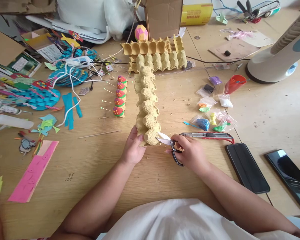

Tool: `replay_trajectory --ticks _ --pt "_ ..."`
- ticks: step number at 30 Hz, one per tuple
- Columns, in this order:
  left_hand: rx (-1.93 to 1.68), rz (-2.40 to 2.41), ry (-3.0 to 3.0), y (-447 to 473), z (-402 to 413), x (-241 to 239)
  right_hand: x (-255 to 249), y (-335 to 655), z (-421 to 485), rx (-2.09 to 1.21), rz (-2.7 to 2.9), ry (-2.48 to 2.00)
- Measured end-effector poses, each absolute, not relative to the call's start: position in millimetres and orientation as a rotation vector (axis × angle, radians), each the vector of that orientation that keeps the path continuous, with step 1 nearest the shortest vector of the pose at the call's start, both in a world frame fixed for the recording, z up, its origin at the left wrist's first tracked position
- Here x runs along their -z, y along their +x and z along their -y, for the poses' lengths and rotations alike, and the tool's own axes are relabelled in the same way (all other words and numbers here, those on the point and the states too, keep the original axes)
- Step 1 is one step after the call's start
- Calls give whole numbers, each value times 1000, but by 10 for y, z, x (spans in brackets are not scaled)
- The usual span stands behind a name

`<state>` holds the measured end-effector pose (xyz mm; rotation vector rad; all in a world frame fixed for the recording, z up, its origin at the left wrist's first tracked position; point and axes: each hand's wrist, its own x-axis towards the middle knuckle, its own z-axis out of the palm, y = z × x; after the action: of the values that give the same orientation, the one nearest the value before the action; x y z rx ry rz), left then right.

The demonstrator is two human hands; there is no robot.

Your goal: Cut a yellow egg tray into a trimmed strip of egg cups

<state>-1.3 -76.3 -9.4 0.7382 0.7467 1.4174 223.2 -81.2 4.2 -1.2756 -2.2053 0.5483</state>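
A long yellowish egg-carton strip (pixel 149 106) with several bumps is held over the table, running away from me. My left hand (pixel 133 148) grips its near left corner, thumb on top. In my right hand (pixel 190 151) is a pair of scissors (pixel 166 139) with dark handles, my fingers in the loops. The scissor blades are parted, and their tips meet the right edge of the nearest bump. To the left of the strip stands a row of red-and-green painted carton cups (pixel 119 102) with faces, thin green-tipped sticks lying beside them.
More egg-carton pieces (pixel 162 60) lie at the back. On the right are a utility knife (pixel 210 135), bagged coloured clay (pixel 203 124), an orange cup (pixel 235 84), two phones (pixel 247 167) and a white appliance (pixel 270 63). Left are a pink paper strip (pixel 33 171), blue woven crafts (pixel 37 96) and a white cable (pixel 71 108).
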Motion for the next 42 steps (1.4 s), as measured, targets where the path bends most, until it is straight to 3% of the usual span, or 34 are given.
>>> replay_trajectory --ticks 18,23,30,42 --pt "-1415 -764 728 -18 763 101 -60 2235 851 -185 2280 -1314" --pt "-1418 -751 739 -21 764 116 -37 2231 847 -352 2249 -1364" --pt "-1415 -756 731 -18 771 130 -14 2225 799 -943 1944 -1387" --pt "-1351 -742 712 -34 796 158 5 2214 744 -801 1993 -1326"
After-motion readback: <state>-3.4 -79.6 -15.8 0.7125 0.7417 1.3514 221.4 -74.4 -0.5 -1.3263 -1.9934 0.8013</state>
